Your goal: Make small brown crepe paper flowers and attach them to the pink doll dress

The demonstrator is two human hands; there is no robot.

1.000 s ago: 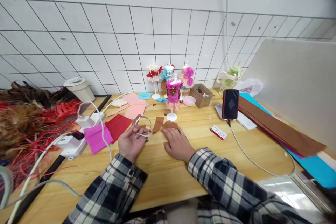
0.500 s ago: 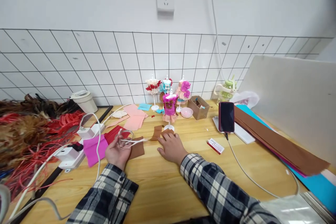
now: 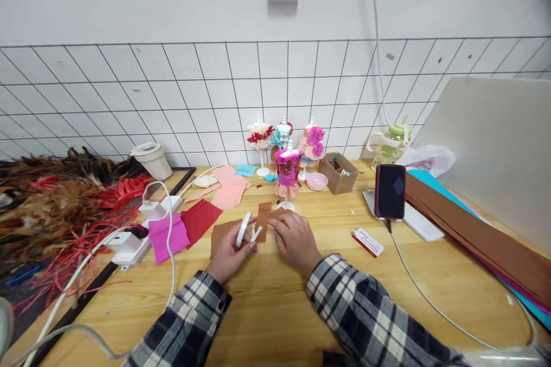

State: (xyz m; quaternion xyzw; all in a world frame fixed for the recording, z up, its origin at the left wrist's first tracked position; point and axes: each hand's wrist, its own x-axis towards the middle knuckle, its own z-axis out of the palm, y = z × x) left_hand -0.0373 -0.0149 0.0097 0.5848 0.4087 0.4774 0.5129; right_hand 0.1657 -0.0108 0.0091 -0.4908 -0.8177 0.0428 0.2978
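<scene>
My left hand [image 3: 230, 255] is closed round a narrow white roll of tape [image 3: 243, 229], held upright on edge. A short white strip [image 3: 257, 234] sticks out beside it, over a small brown paper piece [image 3: 263, 219]. My right hand [image 3: 299, 243] rests on the table with bent fingers, thumb and forefinger at the right side of the brown paper; what lies under the palm is hidden. A larger brown paper sheet [image 3: 220, 233] lies partly beneath my left hand. Just beyond the hands stands a small white dress form in a magenta paper dress [image 3: 287, 172].
More dressed forms [image 3: 260, 137] stand behind, near a pink bowl [image 3: 317, 182] and a cardboard box [image 3: 339, 175]. Red paper [image 3: 201, 221], magenta paper and a power strip [image 3: 138, 249] with cables lie left. A propped phone [image 3: 390, 192] and long brown sheets [image 3: 473, 229] are right.
My left hand has moved right with the tape roll, from near the red paper to the brown piece. My right hand's fingers are more bent. The camera view has shifted slightly.
</scene>
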